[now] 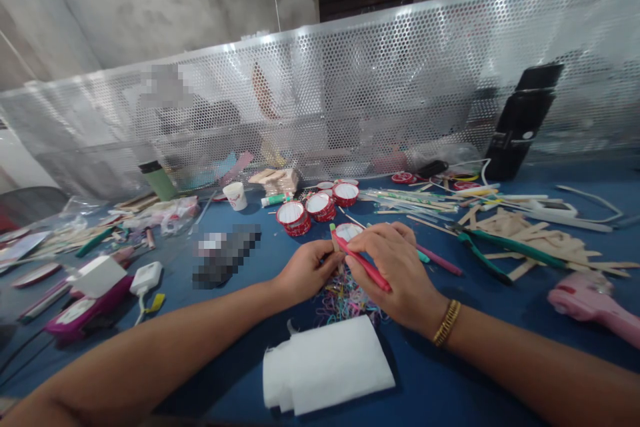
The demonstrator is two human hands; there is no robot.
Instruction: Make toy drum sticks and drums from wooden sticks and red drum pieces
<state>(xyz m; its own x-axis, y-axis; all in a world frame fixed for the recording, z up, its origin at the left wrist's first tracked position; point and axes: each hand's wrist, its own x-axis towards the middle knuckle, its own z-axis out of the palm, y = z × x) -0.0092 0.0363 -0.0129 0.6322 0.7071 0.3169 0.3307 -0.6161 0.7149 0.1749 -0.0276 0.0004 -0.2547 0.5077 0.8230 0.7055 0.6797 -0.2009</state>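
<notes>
My left hand (307, 272) pinches a short, thin stick with a green tip (333, 231), held upright; the lower part is hidden by the fingers. In my right hand (397, 277) is a pink-red marker pen (369, 267), held slantwise, its tip end at or very close to the stick. I cannot tell whether the two touch. Below both hands lies a pile of small colourful rubber bands (340, 303). A folded white tissue (333, 367) rests nearer to me. Just behind the hands is a round red-rimmed piece with a white top (349, 232).
Several red-rimmed round stacks (294, 219) stand behind, beside a paper cup (235, 196). To the right lie green-handled pliers (484, 257), wooden sticks (535, 230) and a pink glue gun (595, 303). A white adapter (97, 275) sits left. A perforated metal screen (360, 87) closes the back.
</notes>
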